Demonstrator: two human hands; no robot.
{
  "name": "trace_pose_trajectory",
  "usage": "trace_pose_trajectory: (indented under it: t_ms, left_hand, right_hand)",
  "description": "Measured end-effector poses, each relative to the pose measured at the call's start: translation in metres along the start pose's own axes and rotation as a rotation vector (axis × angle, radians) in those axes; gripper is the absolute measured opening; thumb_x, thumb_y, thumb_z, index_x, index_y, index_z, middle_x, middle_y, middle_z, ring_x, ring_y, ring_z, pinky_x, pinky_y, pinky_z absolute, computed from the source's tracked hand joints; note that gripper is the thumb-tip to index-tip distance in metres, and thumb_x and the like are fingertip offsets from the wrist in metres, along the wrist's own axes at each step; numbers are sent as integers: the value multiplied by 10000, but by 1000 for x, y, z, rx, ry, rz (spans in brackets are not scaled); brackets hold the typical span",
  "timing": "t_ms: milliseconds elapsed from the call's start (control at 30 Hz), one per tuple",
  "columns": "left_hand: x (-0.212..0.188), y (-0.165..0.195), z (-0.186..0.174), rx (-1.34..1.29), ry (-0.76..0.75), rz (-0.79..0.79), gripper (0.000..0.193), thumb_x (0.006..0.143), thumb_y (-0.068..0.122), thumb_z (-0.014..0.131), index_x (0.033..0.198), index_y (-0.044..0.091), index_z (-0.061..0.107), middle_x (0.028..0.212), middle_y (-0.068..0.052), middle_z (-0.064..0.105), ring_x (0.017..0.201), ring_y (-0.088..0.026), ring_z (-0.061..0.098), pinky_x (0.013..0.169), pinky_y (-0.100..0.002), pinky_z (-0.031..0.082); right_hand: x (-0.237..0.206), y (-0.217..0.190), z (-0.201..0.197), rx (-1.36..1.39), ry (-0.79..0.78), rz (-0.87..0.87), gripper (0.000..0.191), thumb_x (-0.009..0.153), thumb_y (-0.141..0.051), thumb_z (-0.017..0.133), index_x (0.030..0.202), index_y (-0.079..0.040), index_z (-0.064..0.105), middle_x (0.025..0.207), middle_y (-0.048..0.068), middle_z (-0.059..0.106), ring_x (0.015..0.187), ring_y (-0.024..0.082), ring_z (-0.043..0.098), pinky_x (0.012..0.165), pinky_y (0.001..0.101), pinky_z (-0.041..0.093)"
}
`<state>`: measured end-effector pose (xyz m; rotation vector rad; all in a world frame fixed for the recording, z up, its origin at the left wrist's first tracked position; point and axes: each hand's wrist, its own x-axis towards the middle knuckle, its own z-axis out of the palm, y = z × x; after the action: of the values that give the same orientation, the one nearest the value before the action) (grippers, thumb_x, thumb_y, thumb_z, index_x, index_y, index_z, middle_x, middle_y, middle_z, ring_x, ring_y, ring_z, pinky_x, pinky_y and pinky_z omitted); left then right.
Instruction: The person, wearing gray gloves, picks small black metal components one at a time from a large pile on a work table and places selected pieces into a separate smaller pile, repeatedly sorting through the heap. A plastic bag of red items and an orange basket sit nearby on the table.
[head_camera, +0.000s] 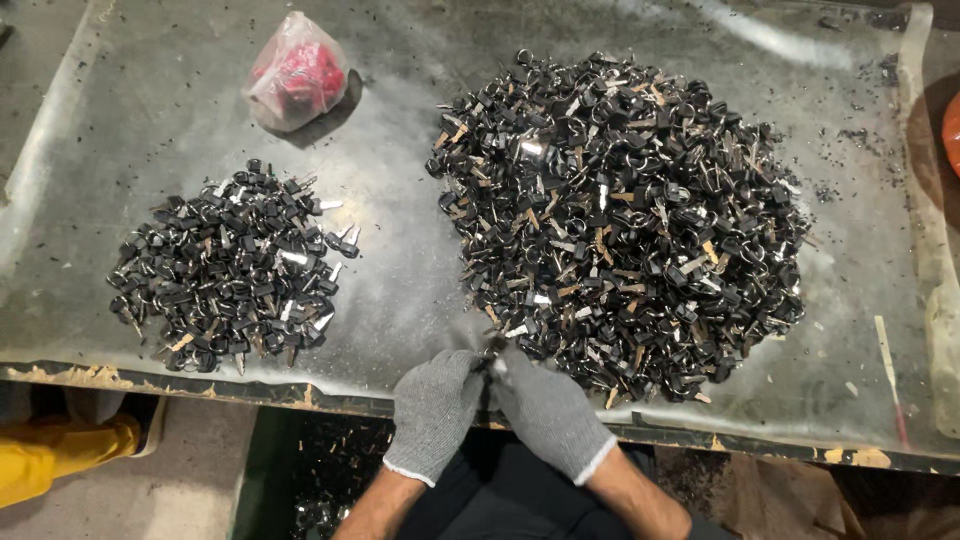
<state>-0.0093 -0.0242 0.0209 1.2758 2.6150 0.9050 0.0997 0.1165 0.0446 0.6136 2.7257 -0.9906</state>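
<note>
Both of my hands wear grey knit gloves and meet at the table's near edge. My left hand (435, 405) and my right hand (545, 410) pinch a small black-headed key (490, 352) between their fingertips. Just beyond them lies a large heap of black-headed keys (620, 220), some with metal blades and tan tags showing. A smaller heap of the same keys (230, 270) lies to the left, apart from my hands.
The keys rest on a worn grey metal table (400, 270) under a clear sheet. A knotted plastic bag with red contents (297, 72) sits at the back left. Yellow cloth (60, 455) shows below the table's left edge. Loose black bits dot the far right.
</note>
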Motion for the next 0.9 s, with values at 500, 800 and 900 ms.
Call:
trace_pose_trajectory:
  t_ms: [500,800,900]
  left_hand:
    - [4,-8,13,159,-94,150,67,882,103,671,948,92,683,810,-105,665,695,-301,696,618,-443,550]
    - [14,-6,0,35,-212,25,237,845,140,687,1060,41,674,834,-160,674,755,-357,696,671,-510,546]
    - [18,-7,1,73,-312,29,362,798,122,697,1146,25,668,870,-186,688,764,-400,686,664,-534,540]
  right_hand:
    - [0,-18,8,-258,9,94,101,999,-92,548,1074,-30,576,868,165,729,753,328,756,600,433,610]
    - [-4,-8,-2,-425,154,-93,135,912,-122,607,1021,-46,585,846,126,681,692,281,731,537,400,601]
    - [0,-8,8,-392,184,-32,105,944,-160,610,951,-60,580,840,124,686,716,278,732,540,393,598]
